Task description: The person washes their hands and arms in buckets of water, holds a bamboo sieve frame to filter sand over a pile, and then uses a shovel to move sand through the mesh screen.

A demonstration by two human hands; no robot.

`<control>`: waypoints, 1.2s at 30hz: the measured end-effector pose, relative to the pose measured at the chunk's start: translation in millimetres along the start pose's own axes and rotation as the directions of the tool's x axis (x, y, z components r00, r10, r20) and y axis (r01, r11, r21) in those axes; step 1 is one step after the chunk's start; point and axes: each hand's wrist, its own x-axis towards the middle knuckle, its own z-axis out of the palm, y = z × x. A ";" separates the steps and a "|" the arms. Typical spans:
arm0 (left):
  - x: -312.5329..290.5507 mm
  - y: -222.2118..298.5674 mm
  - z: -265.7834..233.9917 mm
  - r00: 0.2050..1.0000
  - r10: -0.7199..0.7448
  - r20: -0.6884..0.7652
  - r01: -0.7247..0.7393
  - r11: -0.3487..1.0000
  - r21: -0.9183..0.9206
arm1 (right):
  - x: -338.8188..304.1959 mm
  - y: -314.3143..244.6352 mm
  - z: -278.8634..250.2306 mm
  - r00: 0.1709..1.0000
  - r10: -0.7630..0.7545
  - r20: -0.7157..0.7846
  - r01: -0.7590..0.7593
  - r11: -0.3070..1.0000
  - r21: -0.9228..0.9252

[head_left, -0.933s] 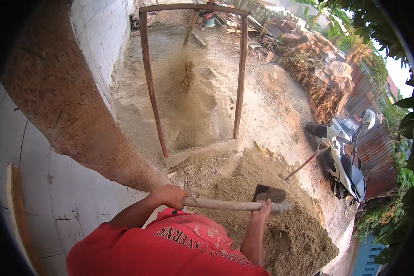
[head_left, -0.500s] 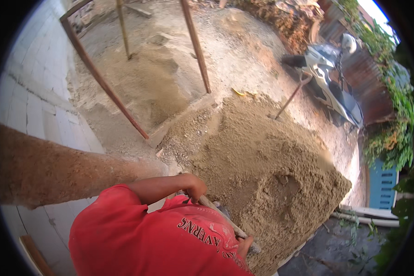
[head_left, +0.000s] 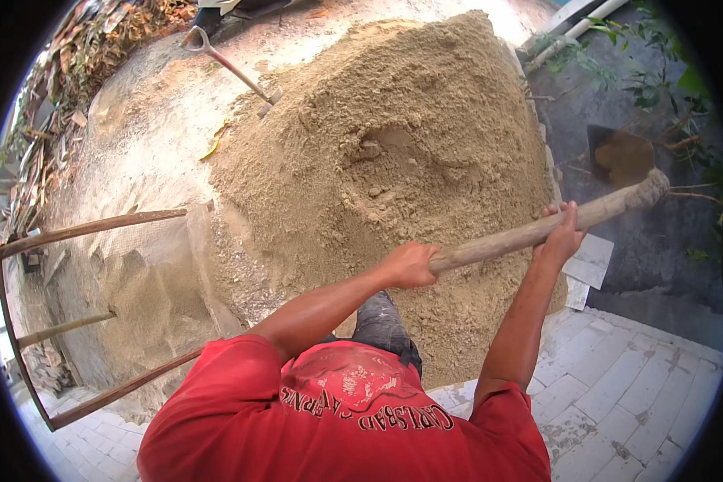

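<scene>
The hoe (head_left: pixel 498 243) slants over the sand pile (head_left: pixel 458 96), blade (head_left: pixel 622 157) past its right edge; the left hand (head_left: pixel 411 264) grips the handle's end, the right hand (head_left: pixel 561 234) holds nearer the head, probably spread for leverage; a pole (head_left: pixel 66 329) apparently props the framed screen (head_left: pixel 96 228).

I count two hands of mine, one left hand (head_left: pixel 410 265) and one right hand (head_left: pixel 561 233), on one hoe (head_left: pixel 498 243), which has one wooden handle and one blade (head_left: pixel 621 155). Two red sleeves belong to my one shirt (head_left: pixel 353 434). Ahead of me is one sand pile (head_left: pixel 329 145) with one large hollow (head_left: pixel 390 153) in it. Toward the far left, I see one shovel (head_left: pixel 239 75) and one yellow leaf (head_left: pixel 211 150). On my left stands one framed screen (head_left: pixel 96 227) of four sides, with one pole (head_left: pixel 66 329). Two pale slabs (head_left: pixel 590 261) lie to my right.
</scene>
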 end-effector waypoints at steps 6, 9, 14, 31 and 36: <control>97.4 -92.2 -14.2 0.956 -0.262 -0.130 0.272 0.960 0.065 | 61.7 209.6 66.3 0.937 0.347 0.040 -0.345 0.937 -0.052; 63.4 -124.1 9.1 0.825 -0.562 -0.049 0.556 0.825 -0.100 | 19.0 349.7 80.5 0.744 0.666 0.049 -0.636 0.729 -0.251; 18.1 -157.9 46.3 0.725 -0.684 0.085 0.657 0.649 -0.383 | -61.4 433.0 77.1 0.402 0.906 0.133 -0.822 0.421 -0.384; -39.0 190.8 -112.2 0.746 -0.460 0.482 0.642 0.303 -0.704 | -75.6 115.3 -13.0 0.581 0.755 0.303 -0.798 0.602 0.028; -133.9 148.9 -103.3 0.827 -0.272 0.492 0.550 0.206 -0.810 | -88.4 109.0 -19.1 0.663 0.707 0.247 -0.693 0.704 -0.153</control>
